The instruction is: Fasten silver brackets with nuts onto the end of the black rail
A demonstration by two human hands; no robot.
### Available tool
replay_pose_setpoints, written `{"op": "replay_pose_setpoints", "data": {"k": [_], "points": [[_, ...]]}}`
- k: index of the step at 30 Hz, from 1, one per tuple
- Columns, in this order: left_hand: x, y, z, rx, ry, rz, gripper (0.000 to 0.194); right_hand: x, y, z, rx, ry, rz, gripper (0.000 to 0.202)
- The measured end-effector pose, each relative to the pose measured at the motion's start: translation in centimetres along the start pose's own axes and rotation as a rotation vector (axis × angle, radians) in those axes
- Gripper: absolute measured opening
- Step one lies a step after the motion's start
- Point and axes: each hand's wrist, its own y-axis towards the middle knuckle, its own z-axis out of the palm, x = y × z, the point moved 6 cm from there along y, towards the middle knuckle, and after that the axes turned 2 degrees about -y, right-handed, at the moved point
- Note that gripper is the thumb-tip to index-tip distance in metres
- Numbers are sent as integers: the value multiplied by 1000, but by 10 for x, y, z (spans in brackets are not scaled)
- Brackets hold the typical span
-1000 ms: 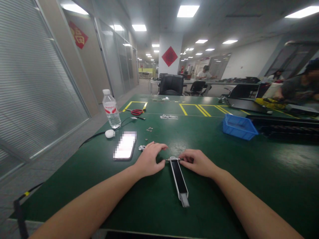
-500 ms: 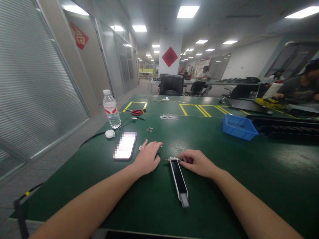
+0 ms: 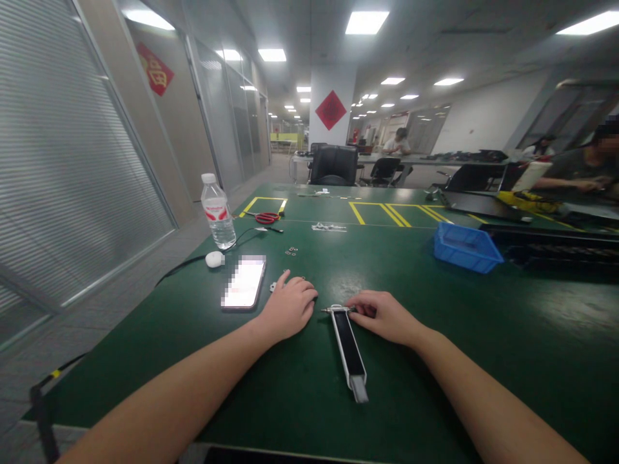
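A long narrow device (image 3: 349,345) with a white frame and black face lies on the green table (image 3: 411,399), its grey end towards me. A thin metal rod (image 3: 329,310) crosses its far end. My right hand (image 3: 382,314) is closed at the right end of this rod, pinching it between thumb and fingers. Left of the device, my left hand (image 3: 291,304) rests palm down, its fingers bent and close together at the tabletop; whatever may be under the fingertips is hidden. Small metal parts (image 3: 273,287) lie just beyond it, partly covered by the hand.
On the left are a lit phone (image 3: 244,283), a white case (image 3: 213,260) and a water bottle (image 3: 218,216). Further back lie red-handled scissors (image 3: 265,218), small rings (image 3: 291,251) and metal strips (image 3: 329,227). A blue bin (image 3: 467,248) is at right; a person sits beyond.
My left hand's fingers have drawn together and bent, and its fingertips have shifted slightly towards me. My right hand and the device look the same.
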Motion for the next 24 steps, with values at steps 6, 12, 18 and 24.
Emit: {"op": "replay_pose_setpoints", "data": {"k": [6,12,18,24], "points": [[1,0,3,-2,20,13,25,0,0,-1,0,6,4,19],[0,0,2,-15,30,27,27,1,0,-2,7,13,2,19],[-1,0,-1,-37,24,28,24,0,-1,-2,1,23,3,20],[-4,-2,-7,-122,-31,43,16,1,-2,-4,-27,24,-28,26]]}}
